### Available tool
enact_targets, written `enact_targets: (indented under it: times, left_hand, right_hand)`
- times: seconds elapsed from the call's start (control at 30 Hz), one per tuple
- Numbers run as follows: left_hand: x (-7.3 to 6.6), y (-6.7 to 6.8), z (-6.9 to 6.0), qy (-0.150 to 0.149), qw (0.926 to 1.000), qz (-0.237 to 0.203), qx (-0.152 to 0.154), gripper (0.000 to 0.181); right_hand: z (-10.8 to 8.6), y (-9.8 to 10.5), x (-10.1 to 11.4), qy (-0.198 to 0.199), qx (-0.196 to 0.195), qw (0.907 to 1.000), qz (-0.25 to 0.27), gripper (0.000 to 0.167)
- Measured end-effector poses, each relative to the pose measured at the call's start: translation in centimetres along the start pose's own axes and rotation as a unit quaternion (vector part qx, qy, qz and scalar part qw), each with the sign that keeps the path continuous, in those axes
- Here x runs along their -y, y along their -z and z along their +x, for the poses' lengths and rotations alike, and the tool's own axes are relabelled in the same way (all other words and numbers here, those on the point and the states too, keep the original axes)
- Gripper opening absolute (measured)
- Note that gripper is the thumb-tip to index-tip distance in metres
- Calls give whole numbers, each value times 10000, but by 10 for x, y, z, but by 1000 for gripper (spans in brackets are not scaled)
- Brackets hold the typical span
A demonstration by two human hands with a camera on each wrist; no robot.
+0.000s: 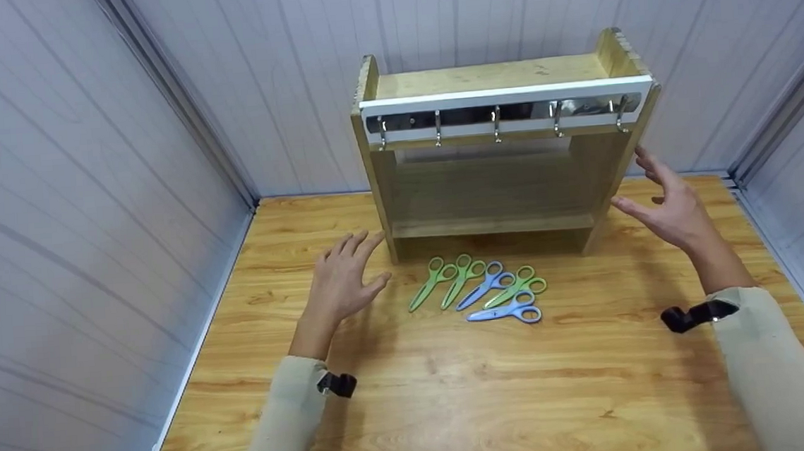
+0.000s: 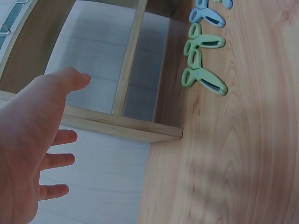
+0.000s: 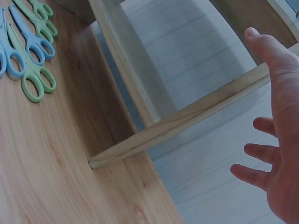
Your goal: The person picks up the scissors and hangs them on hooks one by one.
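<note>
A wooden rack [image 1: 483, 77] with a white board and several metal hooks [image 1: 496, 124] stands upright at the back of the table. My left hand [image 1: 341, 279] is beside its left side panel, fingers spread and holding nothing; in the left wrist view the hand [image 2: 35, 126] has its thumb toward the frame. On the other side, my right hand [image 1: 673, 210] is close to the right side panel with fingers apart; whether it touches the wood I cannot tell. The right wrist view shows that hand [image 3: 282, 93] empty. Several green scissors [image 1: 434, 283] and blue scissors [image 1: 506, 311] lie before the rack.
The wood-grain table [image 1: 415, 408] is bounded by pale panelled walls at the left [image 1: 76, 227], back and right. Dark wrist cameras are strapped over both light sleeves [image 1: 281, 418]. Some of the scissors overlap one another.
</note>
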State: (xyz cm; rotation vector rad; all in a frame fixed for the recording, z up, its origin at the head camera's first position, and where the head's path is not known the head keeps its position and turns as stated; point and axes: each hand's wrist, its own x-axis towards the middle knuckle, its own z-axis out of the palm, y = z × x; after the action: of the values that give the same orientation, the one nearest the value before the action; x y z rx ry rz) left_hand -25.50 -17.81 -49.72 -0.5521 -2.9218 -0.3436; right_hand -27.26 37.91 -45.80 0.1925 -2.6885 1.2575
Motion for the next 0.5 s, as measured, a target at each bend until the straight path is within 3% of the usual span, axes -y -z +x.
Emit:
enact_targets:
  times: [0.5]
  left_hand:
    - [-11,-12,3,4,9998,-201,-13,70]
  right_hand:
    - [6,-10,3,-263,40,9986,461,98]
